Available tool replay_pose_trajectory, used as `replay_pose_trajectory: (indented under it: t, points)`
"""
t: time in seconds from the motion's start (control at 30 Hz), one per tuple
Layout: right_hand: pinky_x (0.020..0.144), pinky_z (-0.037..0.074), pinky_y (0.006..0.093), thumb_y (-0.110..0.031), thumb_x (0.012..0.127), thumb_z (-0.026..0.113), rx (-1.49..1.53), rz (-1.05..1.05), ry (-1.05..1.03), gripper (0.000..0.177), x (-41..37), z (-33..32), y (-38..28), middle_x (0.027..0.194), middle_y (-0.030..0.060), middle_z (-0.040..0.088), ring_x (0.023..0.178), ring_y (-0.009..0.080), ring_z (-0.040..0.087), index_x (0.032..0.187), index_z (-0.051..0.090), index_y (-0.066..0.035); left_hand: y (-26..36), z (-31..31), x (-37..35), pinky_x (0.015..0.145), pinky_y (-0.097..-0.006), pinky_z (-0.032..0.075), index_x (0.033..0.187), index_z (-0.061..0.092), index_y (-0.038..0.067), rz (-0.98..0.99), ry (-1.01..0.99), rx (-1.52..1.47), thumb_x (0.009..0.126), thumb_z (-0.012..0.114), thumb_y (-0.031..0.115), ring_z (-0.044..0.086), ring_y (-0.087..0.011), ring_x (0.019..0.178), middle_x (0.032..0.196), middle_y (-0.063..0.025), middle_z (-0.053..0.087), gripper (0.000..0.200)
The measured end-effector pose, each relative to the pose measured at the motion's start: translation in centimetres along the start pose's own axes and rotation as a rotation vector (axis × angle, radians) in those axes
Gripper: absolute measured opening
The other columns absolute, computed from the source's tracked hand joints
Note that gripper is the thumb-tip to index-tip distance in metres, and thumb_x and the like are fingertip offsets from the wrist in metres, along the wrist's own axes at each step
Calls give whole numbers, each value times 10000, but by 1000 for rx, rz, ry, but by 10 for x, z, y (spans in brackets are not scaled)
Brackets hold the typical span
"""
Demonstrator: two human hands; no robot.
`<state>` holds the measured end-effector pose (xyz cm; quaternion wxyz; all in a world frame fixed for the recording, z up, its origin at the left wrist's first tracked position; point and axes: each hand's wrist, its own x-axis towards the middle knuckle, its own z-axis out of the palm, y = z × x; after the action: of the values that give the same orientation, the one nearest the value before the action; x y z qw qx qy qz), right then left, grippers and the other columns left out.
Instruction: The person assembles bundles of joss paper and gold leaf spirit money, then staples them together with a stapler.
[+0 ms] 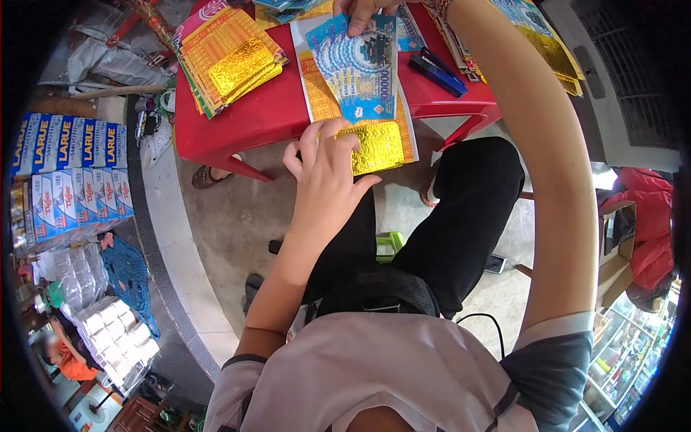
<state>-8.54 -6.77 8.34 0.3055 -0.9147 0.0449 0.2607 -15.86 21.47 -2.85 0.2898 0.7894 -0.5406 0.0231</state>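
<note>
The left hand [325, 173] is bent around the near edge of a shiny gold sheet [378, 147]. The fingers pinch it and hold it at the edge of the red surface [252, 115], close to the person's knees, where it is easy to reach.

The right hand [363, 10] reaches far across. Its fingers are closed on the top edge of a blue note [358, 68] that looks like play money. Part of this hand is cut off at the top, so I cannot see the thumb. The grip seems to keep the note flat and in its place.

The blue note lies on a white and orange paper [320, 97], and the gold sheet sits at that paper's near end. The three make one pile.

To the left is a stack of gold and yellow papers [232, 59], kept apart. A dark pen [437, 72] lies to the right. Blue boxes [72, 165] stand on the floor, well away.
</note>
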Motion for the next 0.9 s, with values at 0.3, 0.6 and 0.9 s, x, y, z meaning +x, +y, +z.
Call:
replay_pose_trajectory:
  t: [0.3,0.6,0.9]
  points:
    - [573,386,268,-232,751,758,-2,-62,-29,219,10,7,4,765,-13,613,681,120,492,870,684,-64,-12,7,-1,915,-477,239,1120,323,115,12,120,15,485,896,239,404,-291,1150,1192,-91,456,865]
    - [558,376,270,-216,743,754,-9,-128,-5,212,8,14,10,730,-3,617,654,118,500,857,689,-50,-15,12,-2,907,-467,242,1129,314,117,10,100,4,481,897,254,399,-279,1141,1160,-71,465,882]
    - [551,376,273,-228,747,754,-11,-105,15,228,4,15,5,742,-4,616,654,128,498,870,685,-48,-13,9,-1,912,-460,249,1175,304,106,0,109,9,477,901,254,425,-285,1124,1169,-94,456,931]
